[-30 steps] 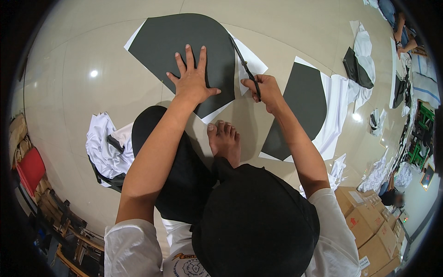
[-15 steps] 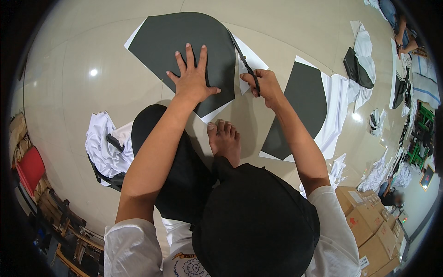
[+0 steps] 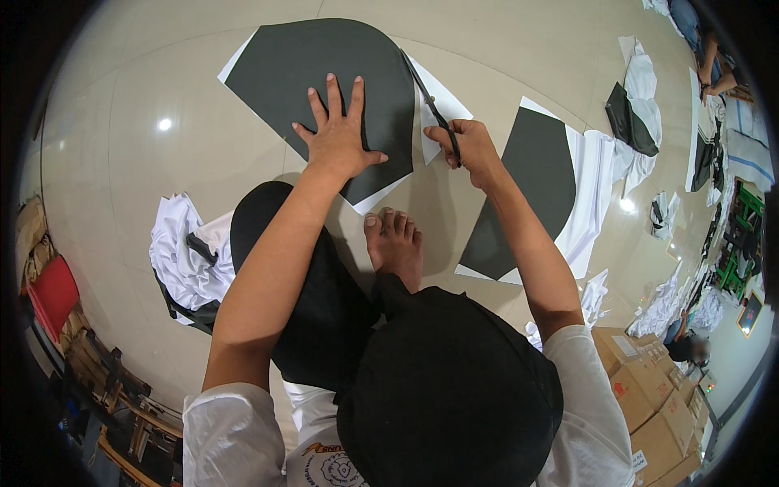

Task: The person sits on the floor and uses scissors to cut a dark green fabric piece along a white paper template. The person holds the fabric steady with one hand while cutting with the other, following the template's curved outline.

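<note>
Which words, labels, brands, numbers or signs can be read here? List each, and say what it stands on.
White T-shirt: lettering and a round emblem on the chest; wording not copied.
Cardboard boxes: red arrow-like sign and white labels; wording not copied, finer print too small to read.
Wall frame: too small to read.
Scissors and dark grey sheet beside their blades: no print visible.

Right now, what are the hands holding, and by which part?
The right hand holds black scissors by the handles; the left hand grips nothing, spread on the dark grey sheet.
</note>
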`<state>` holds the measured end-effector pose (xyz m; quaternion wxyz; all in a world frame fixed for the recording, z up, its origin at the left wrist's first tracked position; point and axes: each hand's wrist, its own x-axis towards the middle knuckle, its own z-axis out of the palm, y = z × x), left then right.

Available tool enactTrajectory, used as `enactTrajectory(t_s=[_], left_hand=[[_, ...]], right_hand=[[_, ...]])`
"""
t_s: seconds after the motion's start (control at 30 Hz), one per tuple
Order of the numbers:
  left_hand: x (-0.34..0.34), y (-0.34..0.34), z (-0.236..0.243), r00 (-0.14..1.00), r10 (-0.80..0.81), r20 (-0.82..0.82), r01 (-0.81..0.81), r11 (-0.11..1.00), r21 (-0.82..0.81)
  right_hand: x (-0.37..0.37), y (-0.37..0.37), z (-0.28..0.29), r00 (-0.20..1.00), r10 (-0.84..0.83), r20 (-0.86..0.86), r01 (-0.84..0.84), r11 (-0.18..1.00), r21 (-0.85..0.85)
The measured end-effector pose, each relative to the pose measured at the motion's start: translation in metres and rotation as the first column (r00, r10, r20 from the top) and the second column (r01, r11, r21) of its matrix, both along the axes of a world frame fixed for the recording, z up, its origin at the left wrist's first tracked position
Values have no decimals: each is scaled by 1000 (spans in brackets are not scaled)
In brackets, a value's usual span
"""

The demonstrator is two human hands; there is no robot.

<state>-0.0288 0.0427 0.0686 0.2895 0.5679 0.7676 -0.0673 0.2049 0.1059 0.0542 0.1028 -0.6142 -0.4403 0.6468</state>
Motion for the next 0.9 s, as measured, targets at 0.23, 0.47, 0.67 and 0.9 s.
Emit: enactTrajectory(t_s=[0.23,0.47,0.67,0.9], left_hand=[[0,-1,-2,1000,-2,4,2,1000,7],[-1,0,-4,1000,-5,1,5,1000,10],[-1,-1,-2,1000,0,5,0,1000,5],[-1,-1,-1,1000,1,15,-1,1000,13]], right_hand=[[-5,8,-2,999,-29,-19,28,1000,-6],[-4,8,-7,999,-32,-27,32,999,-8],[-4,5,-7,1000,-11,-13,11,1000,-5],[-4,7,-2,1000,-16,-6,16,1000,-8]])
